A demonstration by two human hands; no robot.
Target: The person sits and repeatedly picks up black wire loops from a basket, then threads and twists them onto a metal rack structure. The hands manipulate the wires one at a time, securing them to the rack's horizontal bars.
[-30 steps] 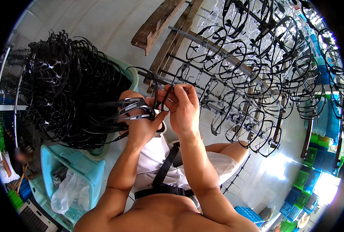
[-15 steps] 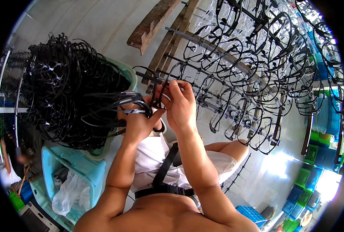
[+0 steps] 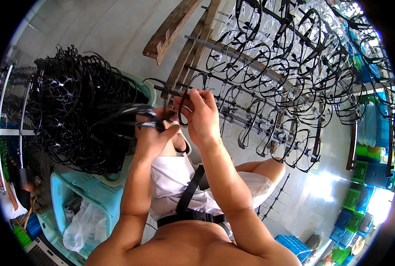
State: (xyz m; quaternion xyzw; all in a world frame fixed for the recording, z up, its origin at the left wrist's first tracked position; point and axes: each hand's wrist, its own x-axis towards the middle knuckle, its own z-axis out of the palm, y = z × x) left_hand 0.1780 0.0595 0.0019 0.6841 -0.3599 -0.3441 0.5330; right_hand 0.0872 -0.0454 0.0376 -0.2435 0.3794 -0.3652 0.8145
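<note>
My left hand (image 3: pixel 154 138) is closed around a bunch of black glasses frames (image 3: pixel 133 113), blurred by motion. Just right of it, my right hand (image 3: pixel 202 119) pinches a single black glasses frame (image 3: pixel 182 106) at the near end of a dark rack bar (image 3: pixel 173 92). Whether this frame hangs on the bar cannot be made out. More black frames hang from the rack (image 3: pixel 255 88) to the right of my hands. At my left, a big heap of black glasses frames (image 3: pixel 80 115) fills a pale green basket (image 3: pixel 150 91).
A light blue basket (image 3: pixel 84 184) holding a clear plastic bag (image 3: pixel 88 224) stands at lower left. A wooden beam (image 3: pixel 166 33) juts in at the top. Blue and green crates (image 3: pixel 355 199) are stacked at far right. Another person's arm (image 3: pixel 11 195) shows at the left edge.
My left hand has drawn away from the right hand, with the bunch of glasses frames moving along. My right hand has shifted slightly left and up in view, still pinching a frame.
</note>
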